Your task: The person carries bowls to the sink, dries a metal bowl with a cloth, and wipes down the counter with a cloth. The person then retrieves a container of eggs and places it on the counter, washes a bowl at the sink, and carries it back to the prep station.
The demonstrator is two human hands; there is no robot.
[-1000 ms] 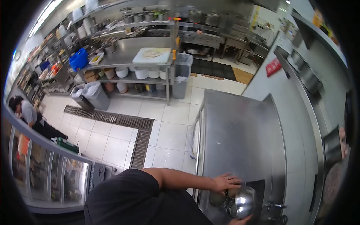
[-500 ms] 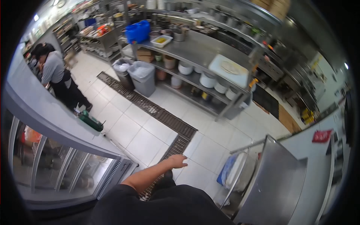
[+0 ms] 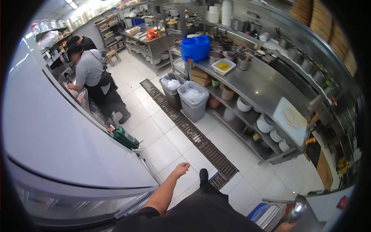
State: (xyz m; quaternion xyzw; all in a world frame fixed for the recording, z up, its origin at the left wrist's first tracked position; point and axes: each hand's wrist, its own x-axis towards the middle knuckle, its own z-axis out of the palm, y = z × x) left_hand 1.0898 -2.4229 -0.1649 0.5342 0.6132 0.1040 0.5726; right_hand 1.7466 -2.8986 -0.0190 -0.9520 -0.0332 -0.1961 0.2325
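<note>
My left hand (image 3: pixel 181 169) hangs in front of me over the white floor tiles, its fingers loosely curled together with nothing visible in them. At the bottom right edge, my right hand (image 3: pixel 286 226) shows only in part. It is closed beside a shiny, rounded metal utensil (image 3: pixel 298 209) that looks like a ladle or scoop; blur hides its exact kind and the grip. Beneath and behind the utensil is a metal cart (image 3: pixel 270 217) with a blue item (image 3: pixel 258 212) next to its rail.
A floor drain grate (image 3: pixel 193 133) runs ahead. To the right stands a steel worktable (image 3: pixel 255 79) with a blue jug (image 3: pixel 195 48) and a white cutting board (image 3: pixel 288 120). Grey bins (image 3: pixel 193 102) stand beside it. On the left are a fridge (image 3: pixel 77 135), a green cylinder (image 3: pixel 125 138) and a co-worker (image 3: pixel 91 69).
My view has swung left and I have stepped forward. My left hand's fingers have curled. My right hand and the metal utensil have come into view at the lower right.
</note>
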